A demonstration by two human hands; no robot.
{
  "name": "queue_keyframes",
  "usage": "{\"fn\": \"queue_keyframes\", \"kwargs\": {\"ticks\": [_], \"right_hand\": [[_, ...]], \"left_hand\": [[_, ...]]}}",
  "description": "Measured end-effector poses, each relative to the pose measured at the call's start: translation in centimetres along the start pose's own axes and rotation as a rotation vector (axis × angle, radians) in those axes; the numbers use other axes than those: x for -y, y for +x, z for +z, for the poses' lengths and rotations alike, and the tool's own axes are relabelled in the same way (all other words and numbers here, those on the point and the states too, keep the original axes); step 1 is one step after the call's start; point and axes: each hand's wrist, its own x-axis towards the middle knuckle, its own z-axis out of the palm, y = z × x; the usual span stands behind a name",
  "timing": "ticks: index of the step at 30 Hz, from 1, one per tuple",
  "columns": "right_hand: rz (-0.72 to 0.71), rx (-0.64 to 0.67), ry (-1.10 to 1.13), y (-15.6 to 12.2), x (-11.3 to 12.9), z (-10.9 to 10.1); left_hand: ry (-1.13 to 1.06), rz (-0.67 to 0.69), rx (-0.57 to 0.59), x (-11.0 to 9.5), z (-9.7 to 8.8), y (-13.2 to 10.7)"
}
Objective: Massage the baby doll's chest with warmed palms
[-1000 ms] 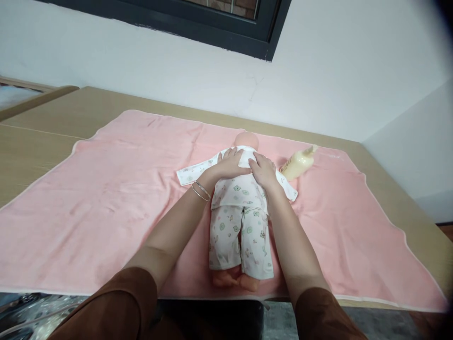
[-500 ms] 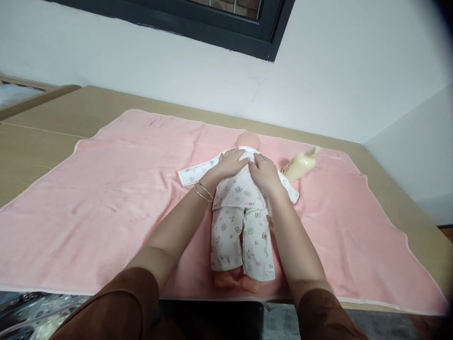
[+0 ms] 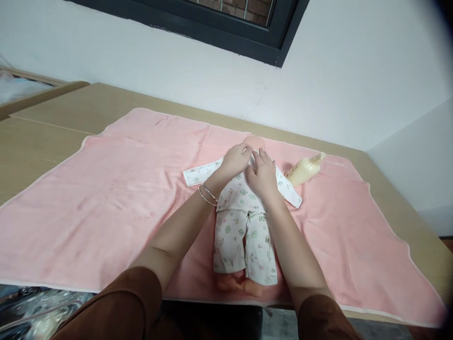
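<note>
A baby doll (image 3: 254,140) lies on a pink blanket, its bare head toward the wall and its feet toward me. It wears a white patterned long-sleeved top (image 3: 240,196) and matching trousers (image 3: 230,241). My left hand (image 3: 237,160), below two thin bangles, rests on the upper part of the top, fingers reaching to the collar. Beside it my right hand (image 3: 262,174) lies on the top with fingers stretched and somewhat apart. Both hands' fingertips nearly meet just below the head. Whether they touch cloth at the collar is hard to make out.
The pink blanket (image 3: 116,189) covers much of a wooden table (image 3: 113,97). To the right of the doll, a pale yellow pump bottle (image 3: 305,171) lies on its side. A white wall with a dark window frame (image 3: 226,42) rises behind. Plastic-wrapped items (image 3: 38,311) show at lower left.
My hands have slid up from the chest toward the collar and drawn closer together, their fingers lifting somewhat. The view has shifted slightly; the doll and bottle stay in place.
</note>
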Motion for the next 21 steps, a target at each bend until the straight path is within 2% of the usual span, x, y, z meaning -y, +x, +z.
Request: {"fn": "queue_keyframes", "kwargs": {"ticks": [3, 7, 12, 17, 21], "right_hand": [[0.000, 0.007, -0.016, -0.1, 0.2, 0.1], [0.028, 0.070, -0.016, 0.2, -0.3, 0.0], [0.048, -0.056, -0.017, 0.6, -1.3, -0.1], [-0.020, 0.098, -0.131, 1.0, -1.2, 1.4], [-0.042, 0.096, -0.145, 1.1, -1.7, 1.9]], "left_hand": [[-0.039, 0.107, -0.006, -0.9, 0.3, -0.6], [-0.043, 0.152, -0.012, -1.8, 0.7, -1.3], [-0.053, 0.186, -0.001, -2.5, 0.9, -1.9], [-0.104, 0.175, -0.011, -2.8, 1.4, -2.4], [-0.281, 0.091, 0.004, -3.4, 2.8, -3.2]]}}
